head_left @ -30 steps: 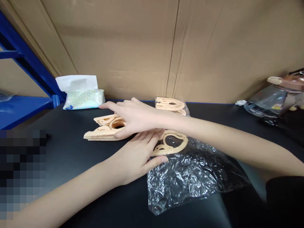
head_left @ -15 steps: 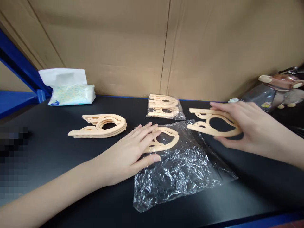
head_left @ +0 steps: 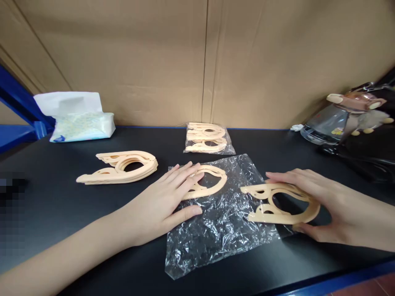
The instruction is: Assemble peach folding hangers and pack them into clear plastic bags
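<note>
left hand: lay flat, fingers spread, pinning a hanger inside the bag
right hand: closed around a second hanger at the bag's edge
pile: waited on the surface, to the left

I see even, soft overhead light and faint shadows. Glare sparkles on the crinkled plastic bag; the wide lens bends the edges, and a pixelated patch sits far left.

No readable text

We can make out no words, brands or numbers: the tissue pack bears only a blurred pattern, and the small sticker on the clear jug is too tiny to read.
</note>
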Demonstrator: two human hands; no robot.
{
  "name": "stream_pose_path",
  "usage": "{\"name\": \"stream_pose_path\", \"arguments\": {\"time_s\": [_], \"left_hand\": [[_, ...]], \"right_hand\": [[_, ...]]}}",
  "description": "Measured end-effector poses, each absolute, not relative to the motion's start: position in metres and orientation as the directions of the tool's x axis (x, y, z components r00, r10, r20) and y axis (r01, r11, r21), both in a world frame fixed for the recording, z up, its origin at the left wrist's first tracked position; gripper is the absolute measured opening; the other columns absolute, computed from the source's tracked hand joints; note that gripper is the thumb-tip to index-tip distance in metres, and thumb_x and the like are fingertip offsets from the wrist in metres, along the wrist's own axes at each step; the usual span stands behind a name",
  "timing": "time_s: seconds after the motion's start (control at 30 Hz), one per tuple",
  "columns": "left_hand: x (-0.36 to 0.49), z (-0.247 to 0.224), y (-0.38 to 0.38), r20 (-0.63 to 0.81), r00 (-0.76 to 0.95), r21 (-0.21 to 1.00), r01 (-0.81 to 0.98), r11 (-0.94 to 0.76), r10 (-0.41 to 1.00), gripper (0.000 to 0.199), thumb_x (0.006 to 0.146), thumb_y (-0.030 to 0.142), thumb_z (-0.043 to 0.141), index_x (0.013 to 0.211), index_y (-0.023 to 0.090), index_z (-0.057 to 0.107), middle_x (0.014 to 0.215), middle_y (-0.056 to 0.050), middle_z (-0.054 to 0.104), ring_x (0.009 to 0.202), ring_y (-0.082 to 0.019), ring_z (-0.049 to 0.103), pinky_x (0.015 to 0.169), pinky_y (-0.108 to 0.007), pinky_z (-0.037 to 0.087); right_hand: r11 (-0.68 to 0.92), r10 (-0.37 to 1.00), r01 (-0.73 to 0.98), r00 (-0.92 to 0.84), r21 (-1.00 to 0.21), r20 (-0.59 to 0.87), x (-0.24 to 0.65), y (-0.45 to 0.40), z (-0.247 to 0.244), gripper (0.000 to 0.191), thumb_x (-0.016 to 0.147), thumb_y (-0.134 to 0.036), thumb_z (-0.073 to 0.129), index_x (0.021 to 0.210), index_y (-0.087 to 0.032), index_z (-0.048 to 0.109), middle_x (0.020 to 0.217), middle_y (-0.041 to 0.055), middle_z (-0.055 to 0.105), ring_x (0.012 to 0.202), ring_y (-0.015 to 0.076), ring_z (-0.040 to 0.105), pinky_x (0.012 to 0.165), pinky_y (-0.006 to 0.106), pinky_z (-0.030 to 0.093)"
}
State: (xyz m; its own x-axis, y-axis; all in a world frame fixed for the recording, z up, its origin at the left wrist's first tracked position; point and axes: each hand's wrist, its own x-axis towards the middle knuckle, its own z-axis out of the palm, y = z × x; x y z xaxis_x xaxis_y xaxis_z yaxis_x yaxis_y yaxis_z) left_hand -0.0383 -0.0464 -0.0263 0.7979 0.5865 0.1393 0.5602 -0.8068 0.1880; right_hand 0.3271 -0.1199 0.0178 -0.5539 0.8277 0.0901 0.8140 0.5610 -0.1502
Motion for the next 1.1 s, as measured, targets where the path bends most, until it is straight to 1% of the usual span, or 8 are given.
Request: {"name": "stream_pose_path", "arguments": {"time_s": [0.13, 0.23, 0.3, 0.47, 0.67, 0.8, 0.97, 1.1], "left_hand": [[-0.038, -0.027, -0.046, 0.151, 0.798, 0.186, 0.557, -0.809, 0.584, 0.064, 0.101, 0.056, 0.036, 0.155, 0.023, 0.024, 0.164, -0.004, 0.022, 0.151, -0.024, 0.019, 0.124, -0.048, 0.022], [-0.038, -0.024, -0.047, 0.133, 0.795, 0.209, 0.562, -0.801, 0.592, 0.066, 0.100, 0.058, 0.035, 0.155, 0.021, 0.025, 0.164, -0.005, 0.022, 0.151, -0.026, 0.019, 0.124, -0.050, 0.021], [-0.040, -0.020, -0.048, 0.090, 0.800, 0.229, 0.563, -0.794, 0.593, 0.074, 0.097, 0.064, 0.037, 0.155, 0.019, 0.024, 0.164, -0.007, 0.020, 0.152, -0.028, 0.016, 0.123, -0.053, 0.022], [-0.045, -0.006, -0.054, 0.043, 0.832, 0.251, 0.527, -0.812, 0.553, 0.106, 0.079, 0.081, 0.052, 0.158, 0.022, 0.013, 0.165, -0.008, 0.011, 0.151, -0.034, 0.011, 0.121, -0.056, 0.024], [-0.038, 0.000, -0.060, -0.101, 0.787, 0.262, 0.611, -0.747, 0.609, 0.107, 0.076, 0.084, 0.051, 0.156, 0.019, 0.024, 0.164, -0.012, 0.015, 0.150, -0.038, 0.017, 0.119, -0.060, 0.028], [-0.036, -0.001, -0.060, -0.094, 0.788, 0.278, 0.608, -0.744, 0.608, 0.105, 0.076, 0.082, 0.056, 0.155, 0.018, 0.028, 0.163, -0.012, 0.018, 0.150, -0.037, 0.018, 0.119, -0.058, 0.029], [-0.037, -0.002, -0.060, -0.089, 0.797, 0.264, 0.597, -0.758, 0.597, 0.104, 0.077, 0.083, 0.051, 0.155, 0.018, 0.027, 0.163, -0.012, 0.017, 0.150, -0.038, 0.018, 0.119, -0.058, 0.029], [-0.037, -0.002, -0.060, -0.082, 0.807, 0.246, 0.586, -0.772, 0.585, 0.104, 0.078, 0.083, 0.049, 0.155, 0.017, 0.026, 0.164, -0.013, 0.017, 0.149, -0.037, 0.021, 0.119, -0.057, 0.031]], "right_hand": [[0.558, 0.817, 0.773, -0.576, -0.303, 0.036, 0.313, -0.112, 0.012, 0.080, 0.082, -0.037, 0.071, 0.150, -0.038, 0.029, 0.143, 0.0049, 0.054, 0.128, 0.0287, 0.055, 0.102, 0.044, 0.053], [0.546, 0.808, 0.738, -0.589, -0.397, 0.016, 0.303, -0.107, 0.010, 0.075, 0.084, -0.037, 0.070, 0.149, -0.036, 0.032, 0.146, 0.0045, 0.051, 0.130, 0.0259, 0.054, 0.103, 0.037, 0.052], [0.533, 0.809, 0.738, -0.588, -0.413, -0.006, 0.302, -0.106, 0.011, 0.074, 0.085, -0.040, 0.069, 0.150, -0.035, 0.032, 0.145, 0.0047, 0.052, 0.129, 0.0248, 0.056, 0.102, 0.035, 0.053], [0.548, 0.832, 0.806, -0.553, -0.225, 0.046, 0.312, -0.110, 0.012, 0.073, 0.084, -0.047, 0.069, 0.148, -0.033, 0.037, 0.140, 0.0057, 0.058, 0.126, 0.0285, 0.057, 0.100, 0.042, 0.055], [0.615, 0.785, 0.787, -0.606, -0.049, 0.128, 0.311, -0.111, 0.011, 0.059, 0.090, -0.044, 0.061, 0.144, -0.031, 0.041, 0.130, 0.0062, 0.065, 0.121, 0.0296, 0.060, 0.098, 0.048, 0.053], [0.634, 0.763, 0.773, -0.629, 0.020, 0.151, 0.307, -0.107, 0.012, 0.059, 0.090, -0.043, 0.062, 0.144, -0.028, 0.042, 0.121, 0.0068, 0.068, 0.112, 0.0293, 0.063, 0.095, 0.049, 0.052], [0.656, 0.737, 0.753, -0.652, 0.042, 0.177, 0.296, -0.104, 0.010, 0.055, 0.091, -0.035, 0.063, 0.141, -0.024, 0.043, 0.113, 0.0064, 0.069, 0.103, 0.0257, 0.063, 0.097, 0.050, 0.049], [0.604, 0.779, 0.796, -0.583, -0.030, 0.230, 0.282, -0.110, 0.004, 0.050, 0.090, -0.035, 0.064, 0.135, -0.023, 0.047, 0.116, 0.0071, 0.068, 0.105, 0.0255, 0.063, 0.091, 0.046, 0.051]]}}
